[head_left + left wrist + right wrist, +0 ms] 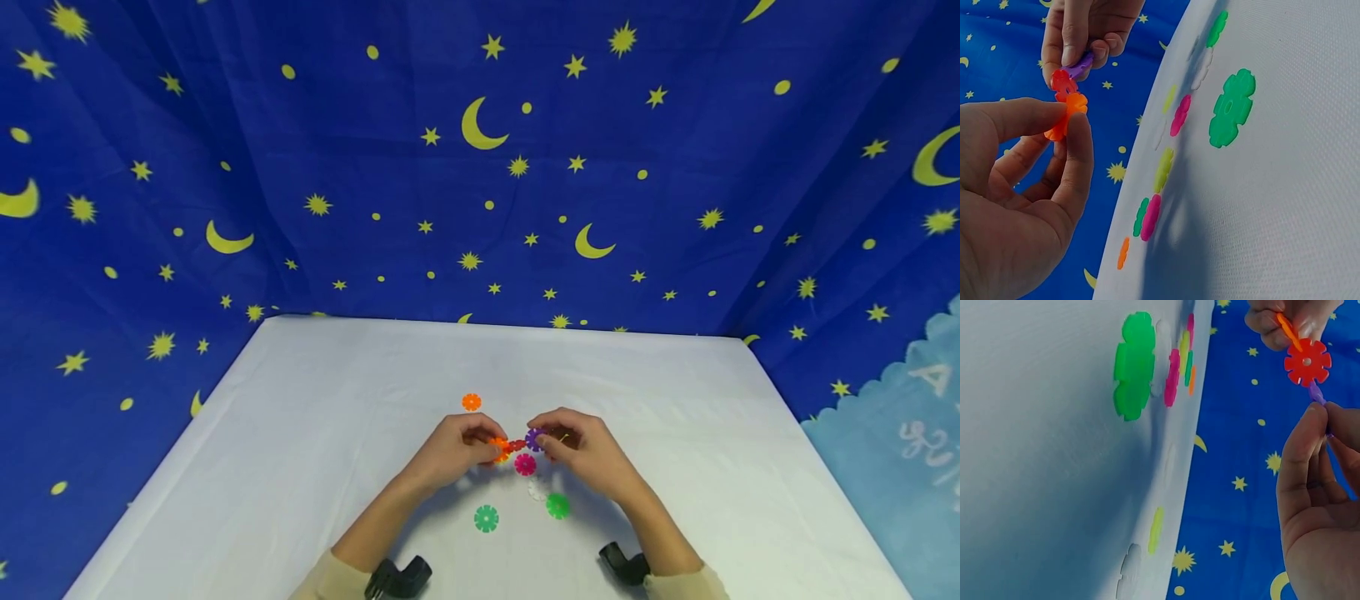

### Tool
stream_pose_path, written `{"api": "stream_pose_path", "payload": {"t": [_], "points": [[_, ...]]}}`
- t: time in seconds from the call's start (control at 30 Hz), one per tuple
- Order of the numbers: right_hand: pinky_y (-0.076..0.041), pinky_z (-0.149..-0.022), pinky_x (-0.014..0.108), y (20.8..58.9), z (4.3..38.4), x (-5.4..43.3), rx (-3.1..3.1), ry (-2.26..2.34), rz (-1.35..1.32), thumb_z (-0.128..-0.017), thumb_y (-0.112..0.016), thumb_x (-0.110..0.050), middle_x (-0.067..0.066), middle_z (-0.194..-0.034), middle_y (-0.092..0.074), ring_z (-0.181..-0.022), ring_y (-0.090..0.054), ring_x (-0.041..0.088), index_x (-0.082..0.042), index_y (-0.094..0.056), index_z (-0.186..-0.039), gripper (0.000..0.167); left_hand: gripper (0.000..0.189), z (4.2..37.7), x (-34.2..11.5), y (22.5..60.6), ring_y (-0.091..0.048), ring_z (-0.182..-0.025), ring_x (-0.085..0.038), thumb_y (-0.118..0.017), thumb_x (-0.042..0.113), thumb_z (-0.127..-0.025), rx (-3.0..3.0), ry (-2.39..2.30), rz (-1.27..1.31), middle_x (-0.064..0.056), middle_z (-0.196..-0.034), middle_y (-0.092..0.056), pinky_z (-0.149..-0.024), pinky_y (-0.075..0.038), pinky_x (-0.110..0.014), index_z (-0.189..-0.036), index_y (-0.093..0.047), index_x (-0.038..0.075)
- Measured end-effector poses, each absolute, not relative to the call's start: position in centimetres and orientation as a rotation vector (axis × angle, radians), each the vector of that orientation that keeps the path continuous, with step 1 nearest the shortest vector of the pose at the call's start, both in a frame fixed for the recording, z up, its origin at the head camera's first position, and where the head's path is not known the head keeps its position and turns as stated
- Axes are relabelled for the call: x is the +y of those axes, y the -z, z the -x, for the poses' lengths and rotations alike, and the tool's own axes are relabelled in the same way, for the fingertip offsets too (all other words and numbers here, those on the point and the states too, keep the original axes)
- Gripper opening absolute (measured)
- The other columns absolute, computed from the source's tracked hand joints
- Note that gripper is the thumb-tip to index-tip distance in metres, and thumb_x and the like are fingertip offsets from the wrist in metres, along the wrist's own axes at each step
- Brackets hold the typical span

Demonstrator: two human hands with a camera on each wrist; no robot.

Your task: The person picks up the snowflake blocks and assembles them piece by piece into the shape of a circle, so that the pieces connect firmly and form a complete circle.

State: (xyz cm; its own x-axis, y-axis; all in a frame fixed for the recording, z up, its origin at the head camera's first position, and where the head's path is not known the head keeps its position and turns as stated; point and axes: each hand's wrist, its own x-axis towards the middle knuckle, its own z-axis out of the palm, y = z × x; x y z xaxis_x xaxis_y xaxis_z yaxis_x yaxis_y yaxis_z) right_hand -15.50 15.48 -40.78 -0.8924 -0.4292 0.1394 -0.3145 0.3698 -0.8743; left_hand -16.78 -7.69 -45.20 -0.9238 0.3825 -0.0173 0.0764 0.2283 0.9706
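Above the white table, three notched plastic interlocking discs are joined in a short chain. My left hand [450,452] pinches the orange disc [1076,105] at one end between thumb and fingertips. At the other end, my right hand [594,454] pinches the purple disc [1082,65] the same way. A red disc [1298,370] sits between them, slotted at an angle to both. In the right wrist view the red disc faces the camera, while the purple one shows edge-on, partly hidden by my fingertips.
Loose discs lie on the white-covered table [337,400]: an orange one [471,397] beyond my hands, a pink one [525,458] below the chain, and white [536,495], bright green [558,500] and teal [486,512] ones nearer me. Yellow discs also show in the wrist views. A blue starry curtain [375,167] surrounds the table.
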Motion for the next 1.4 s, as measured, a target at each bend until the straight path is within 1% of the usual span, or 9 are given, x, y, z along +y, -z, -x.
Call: {"api": "stream_pose_path", "payload": {"t": [0.1, 0.37, 0.53, 0.73, 0.9, 1.03, 1.13, 1.27, 1.4], "points": [[-0.055, -0.065, 0.031, 40.8, 15.5, 15.4, 2.532, 1.538, 0.707, -0.09, -0.063, 0.002, 0.009, -0.091, -0.066, -0.07, -0.062, 0.028, -0.009, -0.068, -0.107, 0.02, 0.009, 16.8, -7.7, 45.1, -0.065, -0.074, -0.032, -0.071, 0.011, -0.087, 2.27, -1.743, -0.437, -0.004, -0.083, -0.066, -0.07, -0.053, -0.048, -0.096, -0.07, 0.011], [-0.056, -0.072, 0.032, 41.0, 15.5, 15.3, 2.548, 1.536, 0.748, -0.09, -0.063, 0.003, 0.009, -0.095, -0.066, -0.077, -0.064, 0.03, -0.008, -0.069, -0.106, 0.02, 0.008, 16.8, -7.7, 45.5, -0.065, -0.073, -0.031, -0.071, 0.012, -0.087, 2.293, -1.721, -0.445, -0.003, -0.082, -0.066, -0.068, -0.053, -0.048, -0.095, -0.071, 0.012], [-0.056, -0.075, 0.035, 41.0, 15.5, 15.1, 2.541, 1.538, 0.754, -0.09, -0.063, 0.002, 0.009, -0.097, -0.066, -0.079, -0.064, 0.031, -0.008, -0.068, -0.106, 0.02, 0.008, 16.8, -7.8, 45.4, -0.065, -0.07, -0.024, -0.071, 0.011, -0.087, 2.301, -1.735, -0.433, -0.003, -0.081, -0.066, -0.068, -0.054, -0.047, -0.095, -0.07, 0.012], [-0.056, -0.072, 0.032, 40.9, 15.3, 15.2, 2.541, 1.519, 0.729, -0.09, -0.063, 0.002, 0.008, -0.096, -0.067, -0.077, -0.064, 0.029, -0.008, -0.068, -0.106, 0.02, 0.009, 16.8, -7.8, 45.5, -0.064, -0.07, -0.023, -0.07, 0.01, -0.087, 2.297, -1.733, -0.451, -0.003, -0.082, -0.066, -0.068, -0.054, -0.048, -0.096, -0.071, 0.012], [-0.055, -0.07, 0.032, 42.1, 15.7, 15.3, 2.545, 1.513, 0.719, -0.091, -0.064, 0.001, 0.005, -0.095, -0.066, -0.074, -0.063, 0.025, -0.01, -0.068, -0.107, 0.02, 0.008, 16.9, -7.6, 45.7, -0.064, -0.069, -0.023, -0.071, 0.01, -0.087, 2.307, -1.715, -0.471, -0.002, -0.081, -0.066, -0.066, -0.054, -0.043, -0.095, -0.071, 0.012], [-0.054, -0.063, 0.028, 44.1, 16.5, 15.6, 2.56, 1.522, 0.73, -0.092, -0.064, -0.006, 0.003, -0.089, -0.066, -0.068, -0.06, 0.016, -0.014, -0.068, -0.106, 0.016, 0.008, 16.9, -7.6, 45.7, -0.063, -0.068, -0.019, -0.071, 0.011, -0.086, 2.345, -1.683, -0.476, 0.0, -0.079, -0.066, -0.062, -0.052, -0.034, -0.093, -0.072, 0.014], [-0.05, -0.056, 0.026, 44.8, 16.6, 15.3, 2.551, 1.536, 0.758, -0.094, -0.063, -0.008, 0.007, -0.084, -0.065, -0.063, -0.057, 0.012, -0.009, -0.066, -0.106, 0.013, 0.007, 16.9, -7.7, 45.5, -0.062, -0.066, -0.018, -0.071, 0.01, -0.086, 2.395, -1.642, -0.473, 0.001, -0.077, -0.065, -0.06, -0.05, -0.031, -0.091, -0.072, 0.014], [-0.049, -0.053, 0.027, 45.1, 16.5, 15.2, 2.523, 1.554, 0.748, -0.094, -0.062, -0.009, 0.009, -0.081, -0.065, -0.061, -0.055, 0.013, -0.009, -0.066, -0.105, 0.011, 0.008, 16.8, -7.7, 45.5, -0.062, -0.066, -0.02, -0.069, 0.008, -0.087, 2.439, -1.603, -0.481, 0.002, -0.074, -0.065, -0.058, -0.049, -0.031, -0.089, -0.072, 0.015], [-0.049, -0.054, 0.027, 45.5, 16.6, 15.2, 2.527, 1.544, 0.754, -0.095, -0.062, -0.012, 0.005, -0.084, -0.066, -0.063, -0.056, 0.013, -0.012, -0.065, -0.104, 0.01, 0.009, 16.8, -7.8, 45.5, -0.064, -0.066, -0.025, -0.068, 0.006, -0.087, 2.434, -1.598, -0.482, 0.001, -0.072, -0.065, -0.057, -0.049, -0.031, -0.088, -0.073, 0.014]]}}
